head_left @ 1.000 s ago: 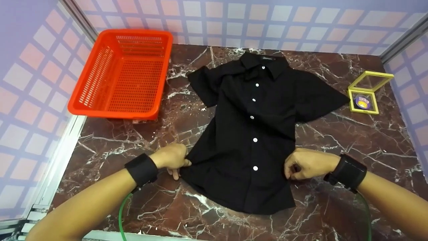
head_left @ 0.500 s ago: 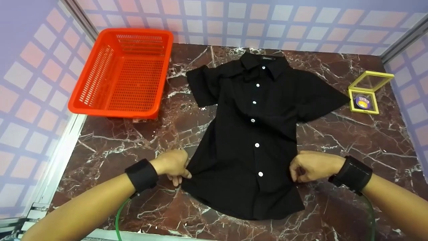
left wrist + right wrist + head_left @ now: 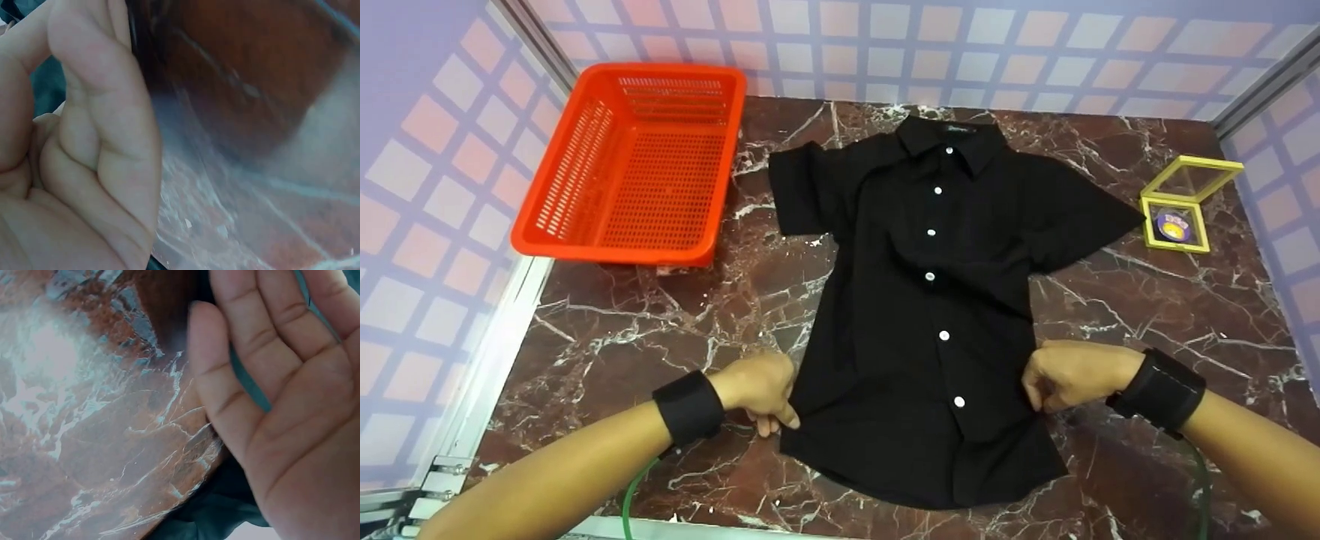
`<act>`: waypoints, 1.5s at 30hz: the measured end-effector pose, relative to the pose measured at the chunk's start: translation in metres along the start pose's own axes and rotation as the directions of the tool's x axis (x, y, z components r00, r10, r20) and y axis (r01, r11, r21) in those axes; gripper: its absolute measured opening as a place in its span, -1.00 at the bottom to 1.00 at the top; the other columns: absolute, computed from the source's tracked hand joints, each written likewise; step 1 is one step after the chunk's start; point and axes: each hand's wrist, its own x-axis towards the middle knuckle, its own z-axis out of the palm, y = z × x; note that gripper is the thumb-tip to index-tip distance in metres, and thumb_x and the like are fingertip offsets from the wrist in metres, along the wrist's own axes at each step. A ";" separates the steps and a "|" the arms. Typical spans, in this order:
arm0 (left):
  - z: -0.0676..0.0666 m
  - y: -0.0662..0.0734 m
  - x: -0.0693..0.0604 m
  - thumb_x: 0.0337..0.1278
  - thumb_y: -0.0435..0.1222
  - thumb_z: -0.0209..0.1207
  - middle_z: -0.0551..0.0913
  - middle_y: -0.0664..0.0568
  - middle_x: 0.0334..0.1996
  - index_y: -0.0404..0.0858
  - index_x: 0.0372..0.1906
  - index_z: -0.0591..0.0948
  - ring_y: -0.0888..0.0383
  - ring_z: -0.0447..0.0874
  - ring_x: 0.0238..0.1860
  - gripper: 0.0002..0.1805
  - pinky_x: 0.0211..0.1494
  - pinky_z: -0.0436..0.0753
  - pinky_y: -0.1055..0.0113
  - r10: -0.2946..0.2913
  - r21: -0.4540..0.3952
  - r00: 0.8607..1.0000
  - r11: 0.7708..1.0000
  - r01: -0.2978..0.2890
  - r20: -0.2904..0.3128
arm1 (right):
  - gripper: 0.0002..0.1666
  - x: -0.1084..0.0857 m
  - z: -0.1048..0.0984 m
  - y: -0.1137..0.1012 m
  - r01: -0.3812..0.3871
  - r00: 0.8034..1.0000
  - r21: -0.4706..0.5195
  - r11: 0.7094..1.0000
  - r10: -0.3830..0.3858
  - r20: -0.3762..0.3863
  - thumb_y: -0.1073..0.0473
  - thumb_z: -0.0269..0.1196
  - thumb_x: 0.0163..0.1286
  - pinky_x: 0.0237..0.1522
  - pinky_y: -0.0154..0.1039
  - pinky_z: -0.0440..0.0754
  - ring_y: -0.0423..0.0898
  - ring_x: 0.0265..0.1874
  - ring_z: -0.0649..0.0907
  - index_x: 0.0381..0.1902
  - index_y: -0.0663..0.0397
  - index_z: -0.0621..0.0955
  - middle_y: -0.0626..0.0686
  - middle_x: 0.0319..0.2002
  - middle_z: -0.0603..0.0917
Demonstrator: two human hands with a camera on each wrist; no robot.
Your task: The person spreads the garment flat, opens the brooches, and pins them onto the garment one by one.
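Observation:
A black short-sleeved shirt (image 3: 900, 322) with white buttons lies front up on the marble-patterned table, its collar toward the back wall. At the shirt's left side, near the hem, my left hand (image 3: 759, 386) pinches the edge between thumb and fingers. My right hand (image 3: 1072, 375) pinches the opposite side edge a little above the hem. Folds run across the lower front between the two hands. In the left wrist view the curled fingers (image 3: 107, 112) show beside the table; the right wrist view shows the palm (image 3: 315, 439), with the pinched cloth hardly visible.
A red plastic basket (image 3: 720, 187) stands at the back left. At the right, a small yellow-framed box (image 3: 1201, 217) with its lid raised touches or nearly touches the sleeve tip. Tiled-pattern walls bound the back and sides of the marble table (image 3: 607, 337).
Both hands have moved toward the front edge and slightly right, drawing the shirt's hem along. The lower buttons have shifted the same way, and the left sleeve has spread out to the left.

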 end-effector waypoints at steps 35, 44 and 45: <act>-0.133 0.008 0.118 0.50 -0.17 0.00 0.23 -0.40 0.44 -0.53 0.47 0.19 -0.28 0.19 0.46 -0.33 0.51 0.19 -0.01 -0.047 0.002 0.775 0.998 0.062 -0.631 | -0.90 0.000 -0.068 0.036 -0.039 0.857 0.122 0.992 0.096 -0.506 0.25 0.30 0.42 -0.64 -0.38 0.44 -0.26 -0.71 0.47 -0.16 0.03 0.73 -0.07 -0.48 0.67; -0.153 -0.011 0.156 0.57 -0.14 -0.12 -0.23 -0.38 0.57 -0.55 0.54 -0.10 -0.22 -0.37 0.59 -0.24 0.59 -0.24 0.06 0.111 0.177 0.839 0.984 -0.018 -0.533 | -0.87 -0.011 -0.073 0.057 -0.272 0.563 0.135 0.953 0.271 -0.780 0.21 0.30 0.42 -0.39 -0.43 0.44 -0.19 -0.47 0.56 -0.17 0.12 0.74 0.05 -0.31 0.71; -0.153 -0.011 0.158 0.58 -0.11 -0.14 -0.26 -0.37 0.58 -0.52 0.55 -0.13 -0.21 -0.39 0.59 -0.22 0.59 -0.25 0.06 0.105 0.171 0.848 0.985 -0.017 -0.520 | -0.85 -0.011 -0.073 0.059 -0.291 0.532 0.135 0.947 0.278 -0.800 0.21 0.30 0.41 -0.35 -0.42 0.44 -0.16 -0.42 0.56 -0.16 0.16 0.74 0.09 -0.26 0.70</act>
